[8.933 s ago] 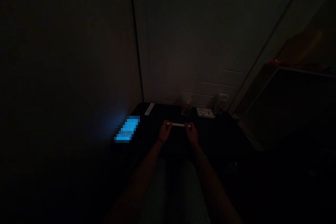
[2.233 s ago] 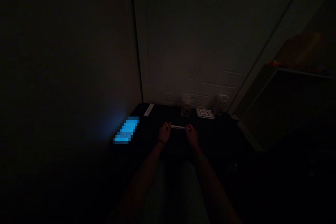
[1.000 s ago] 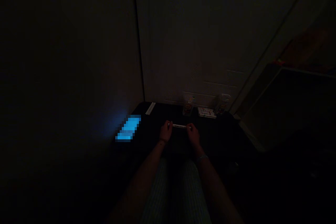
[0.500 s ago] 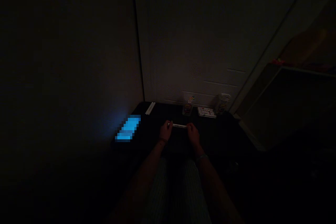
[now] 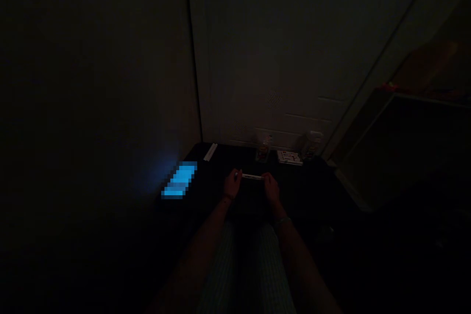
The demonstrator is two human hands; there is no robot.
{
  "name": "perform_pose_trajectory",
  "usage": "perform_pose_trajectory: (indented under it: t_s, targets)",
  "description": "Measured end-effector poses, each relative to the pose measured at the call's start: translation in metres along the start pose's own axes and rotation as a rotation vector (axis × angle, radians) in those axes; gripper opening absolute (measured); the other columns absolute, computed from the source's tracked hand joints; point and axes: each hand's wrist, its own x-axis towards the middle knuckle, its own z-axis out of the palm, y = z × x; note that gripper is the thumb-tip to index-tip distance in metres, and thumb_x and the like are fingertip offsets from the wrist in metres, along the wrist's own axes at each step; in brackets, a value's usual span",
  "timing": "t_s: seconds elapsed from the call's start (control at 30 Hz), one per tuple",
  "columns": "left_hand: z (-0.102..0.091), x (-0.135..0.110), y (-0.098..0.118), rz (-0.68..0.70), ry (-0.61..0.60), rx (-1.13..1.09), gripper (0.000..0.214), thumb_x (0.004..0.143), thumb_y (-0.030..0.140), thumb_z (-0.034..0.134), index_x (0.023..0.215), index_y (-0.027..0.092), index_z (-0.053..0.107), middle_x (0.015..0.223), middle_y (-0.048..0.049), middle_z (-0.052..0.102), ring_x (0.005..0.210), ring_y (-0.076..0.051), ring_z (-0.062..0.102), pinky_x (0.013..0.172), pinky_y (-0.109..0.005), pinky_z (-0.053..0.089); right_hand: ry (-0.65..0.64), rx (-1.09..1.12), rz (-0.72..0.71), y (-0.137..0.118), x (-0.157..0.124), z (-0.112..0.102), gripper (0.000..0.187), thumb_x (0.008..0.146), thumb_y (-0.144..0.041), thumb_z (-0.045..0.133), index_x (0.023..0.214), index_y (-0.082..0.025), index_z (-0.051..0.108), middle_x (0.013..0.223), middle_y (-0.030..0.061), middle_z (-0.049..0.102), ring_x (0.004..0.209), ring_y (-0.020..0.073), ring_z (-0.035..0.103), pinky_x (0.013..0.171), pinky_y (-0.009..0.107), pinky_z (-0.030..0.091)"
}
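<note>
In very dim light, a slim white marker (image 5: 252, 176) lies level between my two hands, above the dark table (image 5: 243, 203). My left hand (image 5: 232, 184) is closed around its left end, and my right hand (image 5: 271, 187) pinches its right end. Dark print shows faintly along the barrel. Farther back, right of centre, lies a row of similar white markers (image 5: 290, 157). Two more white markers (image 5: 210, 152) rest side by side at the back left.
A clear container (image 5: 264, 149) with coloured print stands near the wall, and another clear container (image 5: 312, 144) stands at the back right. A glowing blue, pixelated screen (image 5: 180, 180) is at the table's left edge. A dark panel (image 5: 408, 147) rises on the right.
Hardly anything has moved. Both hands keep their hold on the marker, with only a slight shift, and the scene looks a little darker.
</note>
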Motion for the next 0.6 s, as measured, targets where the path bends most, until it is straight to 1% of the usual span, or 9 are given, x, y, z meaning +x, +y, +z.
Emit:
perform_pose_trajectory:
  t_s: [0.13,0.23,0.4,0.5,0.6]
  targets:
    - [0.0021,0.0012,-0.0037,0.029,0.027,-0.013,0.032,0.078,0.045,0.034,0.072,0.017,0.048,0.054,0.0051,0.044,0.05,-0.006,0.039,0.05,-0.018,0.028,0.015,0.027,-0.021,0.0004,-0.0004,0.0013,0.033,0.081,-0.039,0.024,0.087,-0.025,0.054,0.082,-0.0026,0.058,0.074,0.0117,0.051,0.066,0.02,0.035]
    - [0.0038,0.0018,-0.0063,0.046,0.035,-0.029,0.032,0.078,0.045,0.033,0.073,0.017,0.048,0.055,0.005,0.044,0.05,-0.006,0.039,0.05,-0.018,0.028,0.015,0.025,-0.004,0.0,-0.0016,0.0021,0.031,0.078,-0.043,0.03,0.087,-0.026,0.055,0.081,-0.003,0.058,0.073,0.012,0.051,0.064,0.02,0.035]
    - [0.0039,0.0009,-0.0045,0.021,0.028,-0.033,0.032,0.079,0.046,0.033,0.075,0.018,0.048,0.055,0.0048,0.045,0.051,-0.007,0.042,0.05,-0.018,0.03,0.011,0.017,0.007,-0.0019,-0.003,0.0013,0.029,0.075,-0.045,0.037,0.087,-0.027,0.055,0.078,-0.0035,0.058,0.07,0.0124,0.052,0.063,0.02,0.035]
    - [0.0028,0.0001,-0.0017,-0.002,0.012,-0.023,0.031,0.079,0.045,0.033,0.075,0.018,0.049,0.057,0.0039,0.047,0.053,-0.007,0.044,0.052,-0.018,0.031,0.002,0.005,0.003,-0.0014,-0.0025,0.0012,0.028,0.075,-0.045,0.037,0.087,-0.027,0.055,0.078,-0.0033,0.058,0.071,0.0125,0.053,0.063,0.02,0.036]
    - [0.0021,-0.0002,-0.0001,-0.002,-0.01,-0.026,0.031,0.08,0.044,0.032,0.076,0.018,0.049,0.058,0.0034,0.048,0.054,-0.008,0.044,0.052,-0.019,0.032,0.023,0.017,0.003,0.001,-0.0011,0.0028,0.029,0.077,-0.044,0.033,0.087,-0.027,0.054,0.079,-0.0028,0.058,0.072,0.0123,0.053,0.064,0.02,0.036]
